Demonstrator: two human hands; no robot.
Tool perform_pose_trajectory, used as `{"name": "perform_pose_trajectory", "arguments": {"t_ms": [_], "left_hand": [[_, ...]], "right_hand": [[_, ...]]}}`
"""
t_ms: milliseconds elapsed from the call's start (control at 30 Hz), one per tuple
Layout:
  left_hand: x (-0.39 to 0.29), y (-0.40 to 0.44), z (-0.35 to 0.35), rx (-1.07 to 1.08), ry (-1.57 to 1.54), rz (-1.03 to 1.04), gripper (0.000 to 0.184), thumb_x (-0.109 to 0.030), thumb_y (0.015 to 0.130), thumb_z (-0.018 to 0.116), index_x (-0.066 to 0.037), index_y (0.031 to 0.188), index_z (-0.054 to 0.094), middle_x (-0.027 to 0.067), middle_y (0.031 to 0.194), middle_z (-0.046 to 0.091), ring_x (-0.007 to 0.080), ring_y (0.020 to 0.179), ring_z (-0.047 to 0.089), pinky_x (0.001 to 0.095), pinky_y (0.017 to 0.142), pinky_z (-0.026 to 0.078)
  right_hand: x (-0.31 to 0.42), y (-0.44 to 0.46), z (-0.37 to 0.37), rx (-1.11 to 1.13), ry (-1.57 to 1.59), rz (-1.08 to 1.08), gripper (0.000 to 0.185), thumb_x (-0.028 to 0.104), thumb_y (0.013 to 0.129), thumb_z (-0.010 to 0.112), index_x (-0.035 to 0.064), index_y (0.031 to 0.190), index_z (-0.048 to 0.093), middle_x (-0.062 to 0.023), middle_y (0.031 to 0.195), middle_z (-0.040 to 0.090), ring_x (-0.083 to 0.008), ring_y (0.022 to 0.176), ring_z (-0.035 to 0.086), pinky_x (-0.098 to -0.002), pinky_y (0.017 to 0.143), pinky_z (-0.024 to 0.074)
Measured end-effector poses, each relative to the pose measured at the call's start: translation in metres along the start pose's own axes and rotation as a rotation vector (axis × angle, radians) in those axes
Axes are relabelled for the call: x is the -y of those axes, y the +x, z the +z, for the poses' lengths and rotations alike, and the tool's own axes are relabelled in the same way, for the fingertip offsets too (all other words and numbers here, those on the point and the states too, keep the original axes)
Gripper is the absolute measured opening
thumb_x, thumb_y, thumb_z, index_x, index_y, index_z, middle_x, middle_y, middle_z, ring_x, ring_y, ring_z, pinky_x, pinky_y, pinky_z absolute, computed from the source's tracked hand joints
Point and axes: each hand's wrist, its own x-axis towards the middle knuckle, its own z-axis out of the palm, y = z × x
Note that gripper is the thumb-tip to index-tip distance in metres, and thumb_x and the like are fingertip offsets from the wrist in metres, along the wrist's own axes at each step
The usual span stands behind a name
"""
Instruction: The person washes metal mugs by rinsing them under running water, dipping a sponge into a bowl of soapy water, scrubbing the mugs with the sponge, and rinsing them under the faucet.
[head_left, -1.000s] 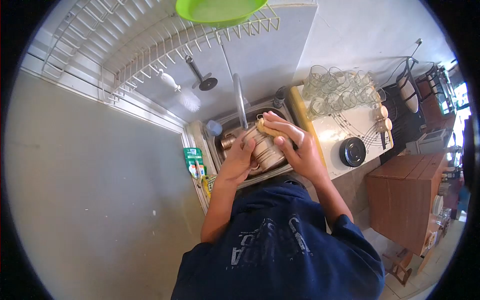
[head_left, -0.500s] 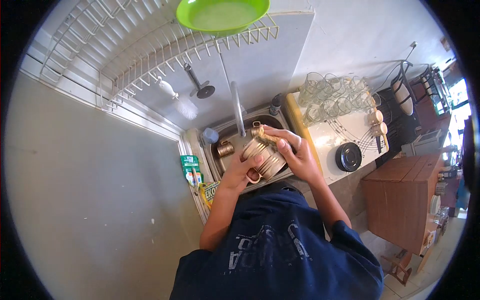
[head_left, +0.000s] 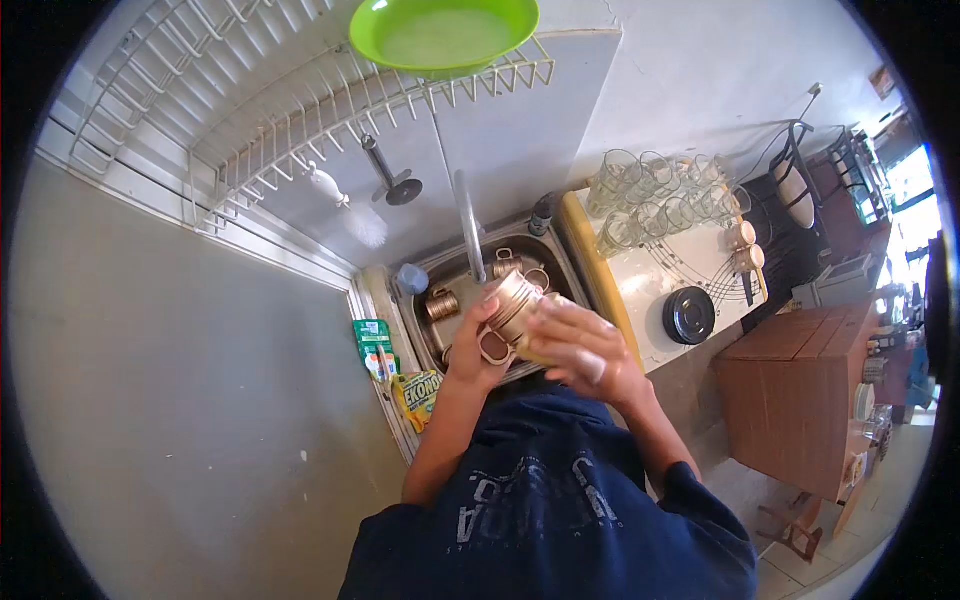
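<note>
A ribbed cup is held tilted above the near part of the sink, its handle turned toward the wearer's body. The left hand grips it from the side, thumb on the wall, the other fingers mostly hidden. The right hand is blurred, its fingers close together and laid along the cup's opposite side; a yellow sponge shows as an indistinct edge beneath them, and whether the hand pinches it I cannot tell. Under the tap, similar cups lie in the basin. A blue container and a dark bottle stand at the sink's far corners. Left of it are a green packet and a yellow packet. On the tabletop to the right, glasses stand grouped, with two mugs and a round black item nearby. Above, a green bowl rests on the rack.
</note>
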Motion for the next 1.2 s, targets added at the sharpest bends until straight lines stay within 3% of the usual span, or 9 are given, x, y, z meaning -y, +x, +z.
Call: {"name": "perform_pose_trajectory", "arguments": {"t_ms": [167,500,633,733,767,833,933,1033,1200], "left_hand": [[-0.003,-0.008,0.011,0.063,-0.008,0.080,0.048,-0.025,0.086,0.051,0.003,0.126,0.050,0.0168,0.123,0.059,0.0274,0.113,0.058,0.0394,0.099,0.045],[-0.002,-0.012,-0.005,0.256,0.096,0.261,0.070,-0.025,0.079,0.057,-0.004,0.141,0.034,0.0144,0.136,0.047,0.0278,0.123,0.050,0.0404,0.103,0.042],[0.000,-0.008,0.007,0.084,-0.116,0.220,0.061,-0.047,0.084,0.053,-0.006,0.129,0.051,0.0127,0.122,0.058,0.0245,0.110,0.059,0.0385,0.095,0.049],[0.001,-0.007,0.009,-0.040,-0.200,0.123,0.080,-0.074,0.086,0.035,-0.007,0.127,0.053,0.0122,0.116,0.062,0.0236,0.103,0.063,0.0381,0.088,0.053],[-0.002,-0.005,0.005,-0.040,-0.200,0.128,0.080,-0.074,0.086,0.035,-0.007,0.127,0.053,0.0122,0.116,0.062,0.0236,0.103,0.063,0.0381,0.088,0.053],[-0.009,-0.001,-0.003,0.333,-0.281,0.006,0.075,-0.069,0.091,0.028,-0.008,0.131,0.049,0.0124,0.124,0.058,0.0246,0.112,0.058,0.0381,0.095,0.050],[-0.012,0.000,0.002,0.080,-0.097,0.051,0.072,-0.069,0.091,0.029,-0.008,0.121,0.052,0.0125,0.117,0.061,0.0232,0.105,0.062,0.0361,0.087,0.053],[-0.010,0.004,0.006,-0.109,0.063,0.080,0.066,-0.065,0.092,0.034,-0.007,0.115,0.053,0.0097,0.111,0.062,0.0212,0.099,0.062,0.0351,0.084,0.054],[0.005,0.004,0.011,-0.109,0.172,0.103,0.050,-0.053,0.097,0.040,-0.009,0.117,0.052,0.0055,0.108,0.062,0.0152,0.097,0.062,0.0299,0.082,0.053]], "right_hand": [[0.017,0.040,-0.002,-0.026,-0.114,0.130,0.037,0.014,0.078,0.072,0.0068,0.113,0.062,-0.0126,0.125,0.059,-0.0331,0.123,0.051,-0.0423,0.100,0.0446],[0.025,0.057,0.016,-0.176,0.245,0.398,0.031,0.003,0.085,0.062,0.0004,0.116,0.060,-0.0174,0.126,0.058,-0.0339,0.125,0.050,-0.0399,0.102,0.0417],[0.022,0.062,0.026,-0.231,0.235,0.418,0.031,0.002,0.085,0.061,0.0004,0.116,0.061,-0.0179,0.126,0.058,-0.0351,0.125,0.050,-0.0414,0.102,0.0416],[0.020,0.056,0.026,-0.178,0.131,0.367,0.033,0.003,0.083,0.065,0.0016,0.116,0.061,-0.0176,0.126,0.058,-0.0350,0.125,0.049,-0.0418,0.102,0.0421],[0.020,0.056,0.024,-0.132,0.104,0.316,0.035,0.006,0.081,0.068,0.0027,0.115,0.062,-0.0165,0.126,0.058,-0.0345,0.125,0.049,-0.0422,0.102,0.0421],[0.019,0.051,0.021,-0.087,0.082,0.264,0.036,0.008,0.079,0.071,0.0037,0.113,0.063,-0.0155,0.126,0.058,-0.0340,0.125,0.049,-0.0426,0.102,0.0421],[0.010,0.030,0.020,0.005,0.040,0.012,0.034,0.014,0.074,0.075,0.0071,0.106,0.066,-0.0124,0.126,0.059,-0.0352,0.124,0.050,-0.0445,0.103,0.0428],[0.004,0.015,0.025,-0.058,0.100,0.029,0.033,0.012,0.074,0.074,0.0072,0.105,0.066,-0.0141,0.126,0.059,-0.0359,0.124,0.050,-0.0448,0.103,0.0429],[0.015,0.054,0.021,-0.225,0.095,0.401,0.027,0.004,0.085,0.064,0.0029,0.112,0.066,-0.0173,0.124,0.060,-0.0351,0.125,0.050,-0.0417,0.104,0.0400]]}}
